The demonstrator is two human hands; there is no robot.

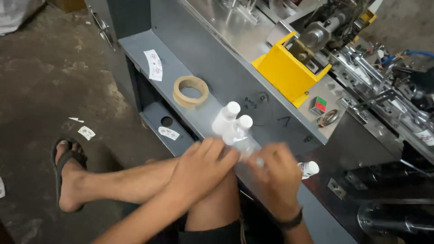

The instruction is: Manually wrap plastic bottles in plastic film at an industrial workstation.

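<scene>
Two small white bottles [231, 123] with white caps lie side by side on the grey ledge [135, 45] of a machine, partly wrapped in clear film. My left hand [201, 169] grips the near end of that bundle, fingers curled over it. My right hand [275, 174] is blurred and pinches the clear film at the bundle's right side. Another small white bottle [309, 169] lies on the ledge just right of my right hand.
A brown tape ring [190, 91] and a paper label strip [154, 64] lie farther along the ledge. A yellow guard [285, 74] and metal machine parts [379, 77] rise behind. My bare legs and a sandalled foot [68, 174] stretch left over the concrete floor.
</scene>
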